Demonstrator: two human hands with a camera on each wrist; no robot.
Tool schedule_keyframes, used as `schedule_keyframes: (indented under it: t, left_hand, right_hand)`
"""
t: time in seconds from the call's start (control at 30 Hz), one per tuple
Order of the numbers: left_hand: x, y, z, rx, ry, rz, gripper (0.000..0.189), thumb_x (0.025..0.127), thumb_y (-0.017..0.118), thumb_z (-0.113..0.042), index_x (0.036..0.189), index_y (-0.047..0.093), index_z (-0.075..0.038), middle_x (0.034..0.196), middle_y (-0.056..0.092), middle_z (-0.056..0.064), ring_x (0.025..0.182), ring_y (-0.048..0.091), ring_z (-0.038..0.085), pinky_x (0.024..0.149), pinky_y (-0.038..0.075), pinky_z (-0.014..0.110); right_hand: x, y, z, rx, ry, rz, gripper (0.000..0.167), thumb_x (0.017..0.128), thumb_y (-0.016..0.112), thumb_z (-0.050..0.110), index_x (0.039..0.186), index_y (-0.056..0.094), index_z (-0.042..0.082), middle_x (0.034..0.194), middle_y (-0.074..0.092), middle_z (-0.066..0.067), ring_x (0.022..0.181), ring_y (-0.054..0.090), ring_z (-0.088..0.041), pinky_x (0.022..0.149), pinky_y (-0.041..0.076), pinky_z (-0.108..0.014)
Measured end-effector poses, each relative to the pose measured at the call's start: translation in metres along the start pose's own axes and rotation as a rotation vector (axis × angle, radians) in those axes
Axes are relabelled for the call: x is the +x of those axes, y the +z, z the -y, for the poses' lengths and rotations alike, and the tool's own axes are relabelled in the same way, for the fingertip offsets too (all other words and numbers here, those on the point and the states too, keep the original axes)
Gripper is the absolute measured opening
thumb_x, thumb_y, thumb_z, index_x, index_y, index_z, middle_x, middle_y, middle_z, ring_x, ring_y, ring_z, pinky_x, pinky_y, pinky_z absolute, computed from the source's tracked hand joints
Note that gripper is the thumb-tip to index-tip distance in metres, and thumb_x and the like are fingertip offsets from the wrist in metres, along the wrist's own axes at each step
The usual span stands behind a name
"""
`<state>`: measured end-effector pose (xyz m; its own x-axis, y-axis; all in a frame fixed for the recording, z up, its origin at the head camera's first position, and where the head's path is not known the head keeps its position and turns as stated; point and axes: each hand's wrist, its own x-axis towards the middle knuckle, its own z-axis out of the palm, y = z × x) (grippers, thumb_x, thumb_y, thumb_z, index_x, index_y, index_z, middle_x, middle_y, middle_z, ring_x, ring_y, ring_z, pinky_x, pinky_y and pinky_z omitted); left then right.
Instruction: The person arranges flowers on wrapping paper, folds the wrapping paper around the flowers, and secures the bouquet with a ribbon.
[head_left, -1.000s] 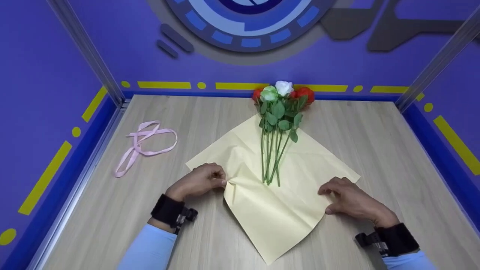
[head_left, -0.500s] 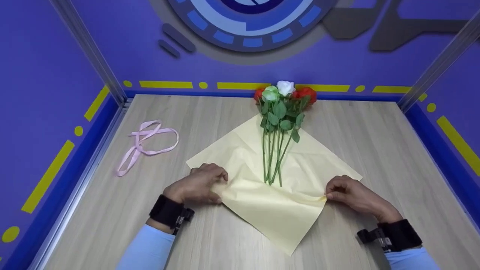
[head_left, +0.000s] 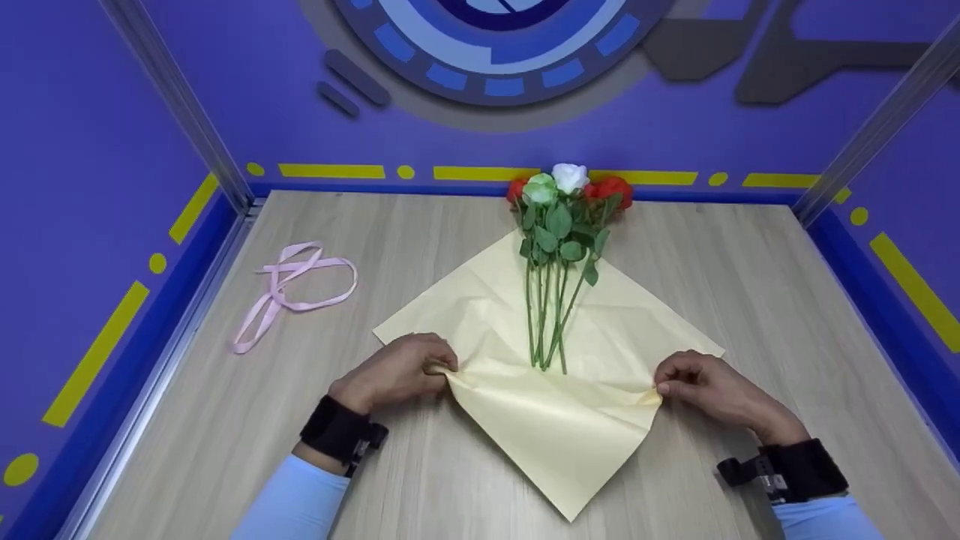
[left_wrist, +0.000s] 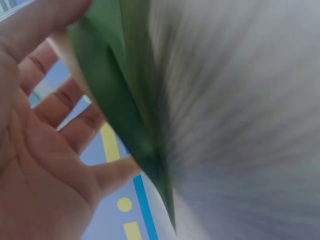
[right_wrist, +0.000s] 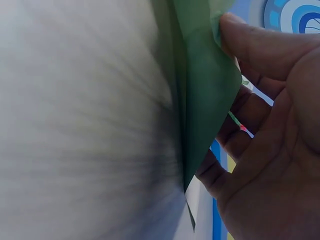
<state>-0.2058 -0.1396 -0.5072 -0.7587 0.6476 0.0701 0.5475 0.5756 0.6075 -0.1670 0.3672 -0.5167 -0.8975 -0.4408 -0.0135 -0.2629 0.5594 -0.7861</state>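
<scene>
A sheet of pale yellow wrapping paper lies cornerwise on the table, its near part creased and slightly raised. My left hand pinches the left edge between thumb and fingers. On the opposite side, my right hand grips the right edge the same way. Between them, artificial roses lie on the sheet: a white rose, a pale green rose and red roses. Their green stems point toward me and end just above the raised crease. In both wrist views the paper's underside looks green.
A loosely looped pink ribbon lies at the left on the wooden table. The blue back wall stands right behind the flower heads. Metal posts rise at both back corners.
My left hand has let go of the left edge and taken hold again. My right hand has closed on the right edge and lifted it. The near corner has swung rightward.
</scene>
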Motion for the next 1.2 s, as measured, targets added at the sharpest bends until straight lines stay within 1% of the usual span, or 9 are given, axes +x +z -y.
schedule_keyframes:
  t: [0.17,0.33,0.43,0.57,0.63,0.73,0.9,1.03,1.2]
  left_hand:
    - [-0.001,-0.001,0.003,-0.059,-0.026,-0.047,0.022,0.087,0.067,-0.006,0.099,0.08,-0.019,0.091,0.07,-0.013,0.083,0.058,0.004,0.077,0.048,0.021]
    - [-0.001,-0.002,0.005,-0.043,-0.073,-0.064,0.019,0.093,0.064,-0.01,0.096,0.08,-0.02,0.087,0.068,-0.014,0.079,0.056,0.003,0.074,0.048,0.022]
    - [-0.001,-0.004,0.003,-0.025,-0.111,-0.077,0.02,0.1,0.062,-0.015,0.098,0.081,-0.02,0.085,0.068,-0.013,0.078,0.057,0.004,0.075,0.049,0.024]
    - [-0.001,-0.005,0.001,0.0,-0.124,-0.106,0.025,0.103,0.059,-0.018,0.107,0.083,-0.02,0.091,0.074,-0.012,0.081,0.062,0.004,0.079,0.054,0.029]
    - [-0.001,-0.005,0.001,0.018,-0.102,-0.113,0.026,0.103,0.058,-0.018,0.111,0.083,-0.02,0.097,0.077,-0.011,0.086,0.065,0.005,0.083,0.056,0.031]
    - [-0.004,-0.006,0.003,0.053,-0.037,-0.141,0.026,0.101,0.063,-0.013,0.117,0.083,-0.019,0.111,0.079,-0.007,0.101,0.07,0.009,0.092,0.058,0.034]
    - [-0.012,-0.011,0.005,0.076,0.041,-0.197,0.013,0.093,0.077,-0.008,0.1,0.083,-0.017,0.098,0.075,-0.005,0.097,0.072,0.014,0.085,0.06,0.03]
    - [-0.018,-0.016,0.004,0.101,0.025,-0.169,0.008,0.09,0.081,-0.01,0.092,0.081,-0.018,0.091,0.075,-0.009,0.087,0.071,0.012,0.078,0.058,0.029]
    - [-0.019,-0.014,0.004,0.063,-0.1,-0.055,0.007,0.097,0.075,-0.014,0.093,0.074,-0.019,0.088,0.073,-0.011,0.081,0.065,0.006,0.075,0.054,0.029]
  right_hand:
    - [-0.001,0.0,-0.002,-0.008,0.027,0.038,0.005,0.097,0.077,0.018,0.101,0.075,0.02,0.096,0.07,0.001,0.09,0.059,-0.006,0.079,0.048,-0.021]
    - [-0.005,-0.002,0.005,-0.144,0.079,0.106,0.046,0.077,0.094,0.034,0.114,0.068,0.024,0.12,0.064,0.004,0.113,0.051,-0.013,0.096,0.042,-0.023]
    - [-0.006,0.002,0.011,-0.267,0.069,0.104,0.063,0.066,0.099,0.034,0.117,0.063,0.026,0.126,0.059,0.007,0.117,0.047,-0.018,0.098,0.041,-0.03]
    - [-0.004,0.008,0.009,-0.33,-0.027,0.028,0.048,0.071,0.095,0.017,0.109,0.068,0.028,0.115,0.065,0.011,0.107,0.052,-0.015,0.092,0.039,-0.032]
    - [-0.003,0.009,0.004,-0.307,-0.074,-0.028,0.039,0.076,0.089,0.006,0.102,0.072,0.029,0.107,0.069,0.011,0.101,0.055,-0.011,0.089,0.04,-0.027]
    - [-0.003,0.007,-0.001,-0.238,-0.102,-0.101,0.039,0.08,0.082,-0.007,0.094,0.077,0.029,0.101,0.073,0.01,0.098,0.058,-0.004,0.086,0.043,-0.017]
    - [-0.004,0.003,-0.005,-0.181,-0.079,-0.133,0.022,0.088,0.082,0.005,0.092,0.081,0.027,0.097,0.076,0.008,0.097,0.062,0.001,0.084,0.046,-0.011]
    - [-0.005,0.002,-0.006,-0.177,-0.037,-0.119,0.014,0.09,0.083,0.013,0.09,0.082,0.027,0.094,0.076,0.008,0.091,0.064,0.0,0.08,0.048,-0.014]
    - [-0.004,0.0,-0.008,-0.16,0.07,-0.091,0.006,0.092,0.082,0.019,0.093,0.083,0.025,0.094,0.076,0.008,0.087,0.064,-0.001,0.079,0.05,-0.018]
